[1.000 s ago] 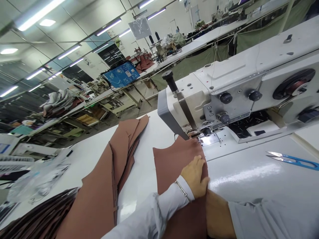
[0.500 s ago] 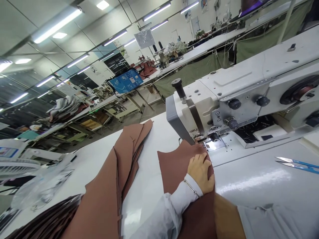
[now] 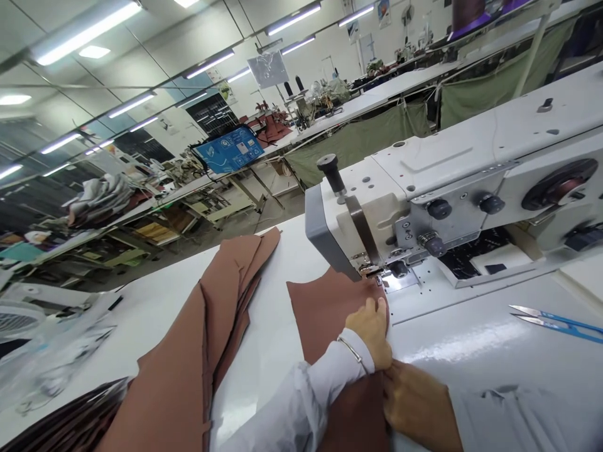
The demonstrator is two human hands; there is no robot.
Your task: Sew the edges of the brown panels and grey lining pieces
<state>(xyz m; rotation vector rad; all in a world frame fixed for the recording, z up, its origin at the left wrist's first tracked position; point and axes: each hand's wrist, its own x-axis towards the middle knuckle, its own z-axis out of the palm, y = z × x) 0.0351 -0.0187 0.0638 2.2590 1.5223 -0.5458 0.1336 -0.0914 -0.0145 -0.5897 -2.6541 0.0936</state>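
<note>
A brown leather-like panel (image 3: 320,314) lies on the white table, its far edge under the presser foot of the sewing machine (image 3: 358,220). My left hand (image 3: 370,329), with a bracelet over the pale cuff, bends its fingers on the panel's right edge just in front of the foot. Close below it, my right hand (image 3: 417,402) holds the same edge; its fingertips are partly hidden by the left hand and the material. The panel's near part drops out of view at the bottom.
Left of the panel lies a stack of brown cut pieces (image 3: 183,333), with darker bundled strips (image 3: 66,420) nearby. Blue-handled thread snips (image 3: 556,320) rest at the right. A shallow box (image 3: 494,257) sits beneath the machine arm. Other work tables stand behind.
My right hand has come up from the lower edge to the panel's edge beside my left hand. The left fingers, spread flat before, are now bent in. The view has shifted slightly.
</note>
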